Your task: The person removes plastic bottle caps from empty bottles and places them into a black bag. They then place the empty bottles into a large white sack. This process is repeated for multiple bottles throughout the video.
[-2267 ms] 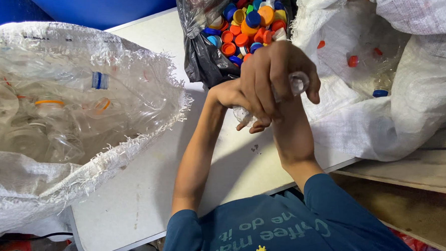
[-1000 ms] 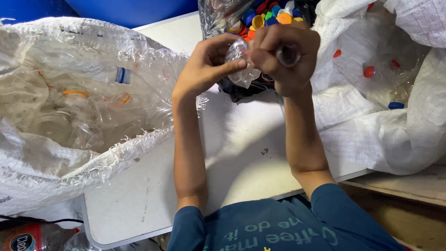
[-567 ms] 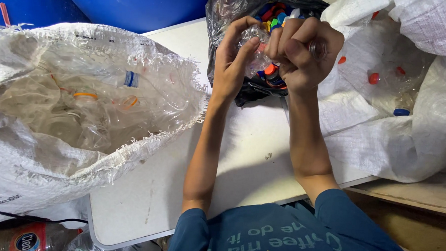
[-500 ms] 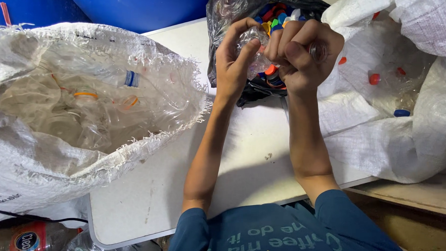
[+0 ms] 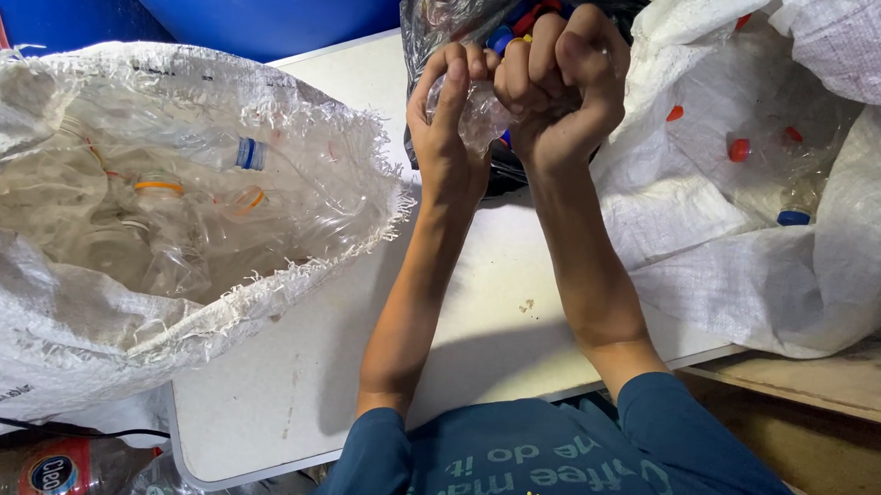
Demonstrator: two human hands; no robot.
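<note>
We've got both hands up over the white tabletop (image 5: 298,382), clamped on one crumpled clear plastic bottle (image 5: 476,112): left hand (image 5: 447,128) wrapped round its body, right hand (image 5: 562,79) fisted tight on the other end. It sits right in front of the black bag of coloured caps (image 5: 510,17). An open white woven sack of clear bottles (image 5: 162,220) lies to the left, another sack (image 5: 783,143) to the right.

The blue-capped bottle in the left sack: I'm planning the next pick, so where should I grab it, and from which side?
Grip the blue-capped bottle just below the cap, coming from above through the sack's open mouth. It lies on top of the pile with its neck exposed, and the neck looks stiffer than the crushed body.
</note>
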